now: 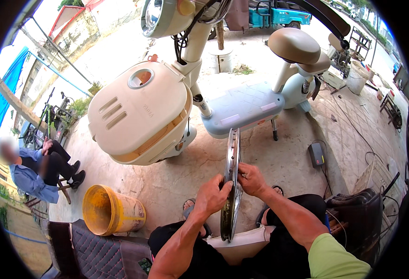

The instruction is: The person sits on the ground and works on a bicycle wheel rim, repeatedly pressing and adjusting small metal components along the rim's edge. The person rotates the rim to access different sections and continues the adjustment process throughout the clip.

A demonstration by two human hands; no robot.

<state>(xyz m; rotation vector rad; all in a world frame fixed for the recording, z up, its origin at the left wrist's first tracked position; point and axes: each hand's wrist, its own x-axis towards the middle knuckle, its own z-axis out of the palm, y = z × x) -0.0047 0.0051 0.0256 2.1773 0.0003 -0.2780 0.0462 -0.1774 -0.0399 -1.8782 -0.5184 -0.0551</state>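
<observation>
A metal wheel rim [233, 156] stands upright and nearly edge-on between my knees. Its lower end meets a pale pad [248, 239] between my legs. My left hand [212, 195] grips the left side of the rim, thumb over its edge. On the opposite side, slightly higher, my right hand [252, 180] is closed on the same rim. Small holes show along its upper part. The fingertips of both hands are partly hidden behind the metal. Just beyond the rim is the pale blue footboard [244, 108] of an electric scooter.
The scooter's cream front basket [139, 111] juts out ahead on the left. A yellow bucket [120, 211] lies tipped at my left, near a quilted seat [97, 251]. Someone in a blue shirt [32, 179] sits farther left. A black charger [316, 155] with a cable lies at right.
</observation>
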